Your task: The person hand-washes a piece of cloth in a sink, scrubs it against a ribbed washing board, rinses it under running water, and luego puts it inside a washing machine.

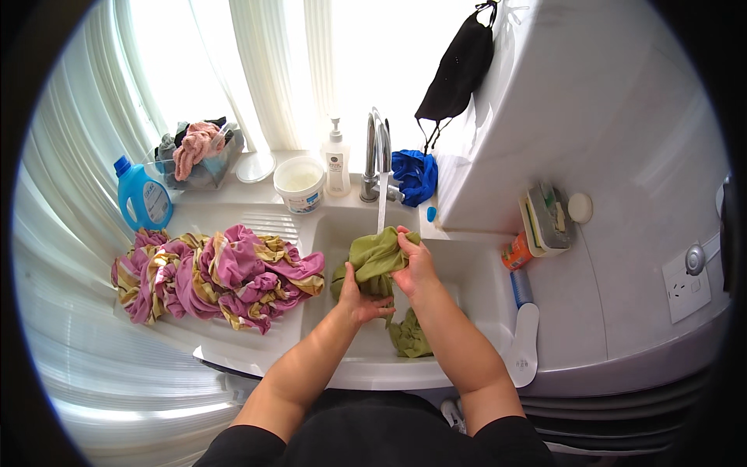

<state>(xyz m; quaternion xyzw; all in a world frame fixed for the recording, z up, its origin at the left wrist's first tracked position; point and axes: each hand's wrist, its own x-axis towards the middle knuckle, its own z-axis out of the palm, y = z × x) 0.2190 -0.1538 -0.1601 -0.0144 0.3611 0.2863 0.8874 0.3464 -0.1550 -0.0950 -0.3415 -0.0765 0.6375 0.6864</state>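
Over the white sink point(486, 303), a wet olive-green cloth point(377, 253) hangs bunched under the stream from the chrome faucet point(379, 144). My right hand point(416, 268) grips its upper right side, fingers closed on the fabric. Lower on the left, my left hand point(360, 302) has the cloth between its thumb and its partly stretched fingers. More green fabric point(410, 335) lies on the sink floor below my hands; whether it is the same piece is hidden.
Pink-and-yellow cloth point(226, 272) is heaped on the drainboard at left. Behind stand a blue detergent bottle point(144, 198), a box of clothes point(198, 156), a white tub point(299, 184) and a pump bottle point(336, 159). A brush point(526, 342) lies on the right rim.
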